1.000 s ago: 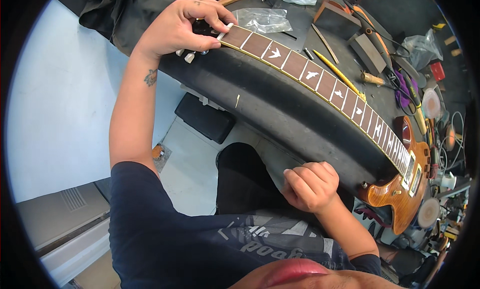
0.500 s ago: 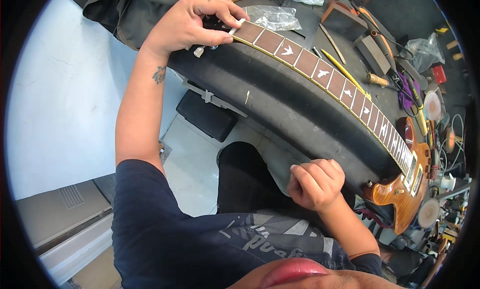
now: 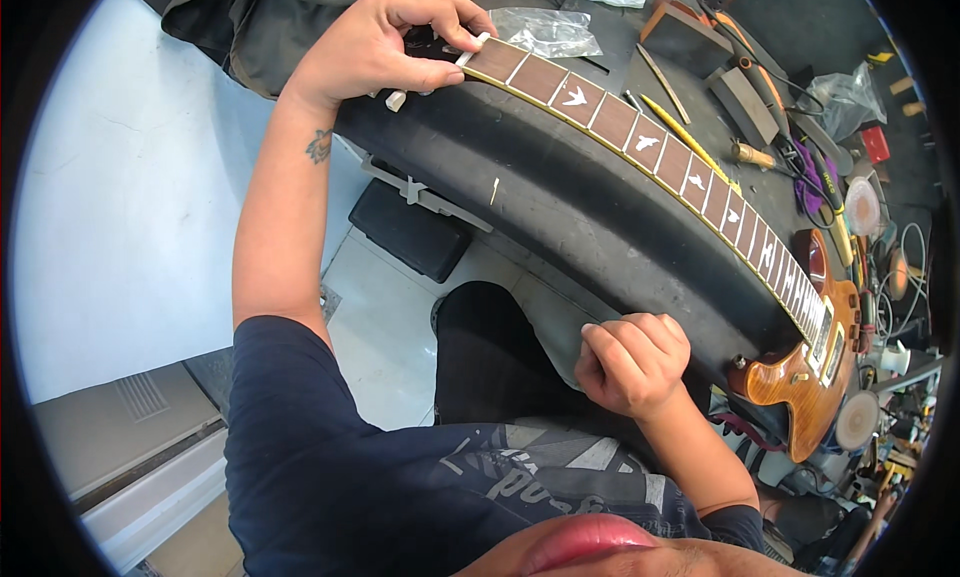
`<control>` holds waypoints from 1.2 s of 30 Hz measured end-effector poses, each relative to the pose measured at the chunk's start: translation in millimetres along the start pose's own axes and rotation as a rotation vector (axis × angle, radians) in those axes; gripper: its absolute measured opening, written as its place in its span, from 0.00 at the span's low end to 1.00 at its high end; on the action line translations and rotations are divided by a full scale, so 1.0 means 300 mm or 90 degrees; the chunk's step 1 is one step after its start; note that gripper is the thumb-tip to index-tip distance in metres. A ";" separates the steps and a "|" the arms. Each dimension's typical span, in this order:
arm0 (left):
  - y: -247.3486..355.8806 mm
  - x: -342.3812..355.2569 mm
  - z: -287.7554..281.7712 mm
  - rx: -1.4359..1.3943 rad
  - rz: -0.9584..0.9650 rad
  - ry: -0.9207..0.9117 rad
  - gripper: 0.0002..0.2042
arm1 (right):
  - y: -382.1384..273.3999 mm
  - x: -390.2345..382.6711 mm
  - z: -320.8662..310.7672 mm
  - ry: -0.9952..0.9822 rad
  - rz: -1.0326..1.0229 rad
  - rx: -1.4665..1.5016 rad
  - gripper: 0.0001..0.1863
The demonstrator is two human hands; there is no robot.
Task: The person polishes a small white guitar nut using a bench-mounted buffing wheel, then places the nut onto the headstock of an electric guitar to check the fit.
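An electric guitar [image 3: 797,402] with an amber wood-grain body lies across the bench, its neck curving toward the upper left. White bird-shaped inlays mark its dark fretboard [image 3: 648,144]. At the headstock end, my left hand [image 3: 385,42] pinches a white nut [image 3: 475,49], thumb at one end and forefinger at the other. Most of the headstock is hidden under that hand; a pale tuner knob [image 3: 396,100] shows below it. My right hand [image 3: 635,365] is curled into a fist by the bench's near edge, apart from the guitar. Nothing sticks out of the fist.
Beyond the neck lie a yellow pencil [image 3: 685,137], a clear plastic bag [image 3: 548,32], dark blocks [image 3: 745,107] and a wooden-handled tool [image 3: 755,157]. More tools and cables crowd the right side. Under the bench is a black case [image 3: 410,229]. Dark cloth [image 3: 225,27] lies at the upper left.
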State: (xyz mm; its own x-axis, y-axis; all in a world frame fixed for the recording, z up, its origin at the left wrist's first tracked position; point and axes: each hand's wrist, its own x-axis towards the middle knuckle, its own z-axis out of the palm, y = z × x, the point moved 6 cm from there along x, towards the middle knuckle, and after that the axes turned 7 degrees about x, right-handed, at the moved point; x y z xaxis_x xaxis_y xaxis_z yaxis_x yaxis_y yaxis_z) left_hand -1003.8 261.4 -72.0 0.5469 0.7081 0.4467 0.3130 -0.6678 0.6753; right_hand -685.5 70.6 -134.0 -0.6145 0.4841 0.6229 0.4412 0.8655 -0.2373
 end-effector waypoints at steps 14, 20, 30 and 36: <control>0.002 -0.002 0.003 0.000 0.013 0.003 0.13 | 0.000 0.001 0.004 0.002 0.007 -0.006 0.15; 0.004 0.002 0.005 -0.021 -0.014 0.013 0.12 | 0.001 0.000 0.003 -0.005 0.005 -0.008 0.16; -0.006 0.004 0.011 0.014 0.013 0.014 0.12 | 0.002 -0.004 0.005 0.007 0.003 -0.011 0.15; -0.007 0.011 0.010 0.028 0.039 -0.009 0.12 | 0.001 -0.001 -0.002 -0.001 0.005 -0.004 0.15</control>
State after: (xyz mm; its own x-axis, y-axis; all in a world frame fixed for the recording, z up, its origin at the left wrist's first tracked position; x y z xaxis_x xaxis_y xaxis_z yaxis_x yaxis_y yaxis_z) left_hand -1000.3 264.4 -73.8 0.5767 0.6625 0.4781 0.3117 -0.7193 0.6208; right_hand -684.6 70.6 -133.9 -0.6123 0.4909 0.6198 0.4499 0.8609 -0.2375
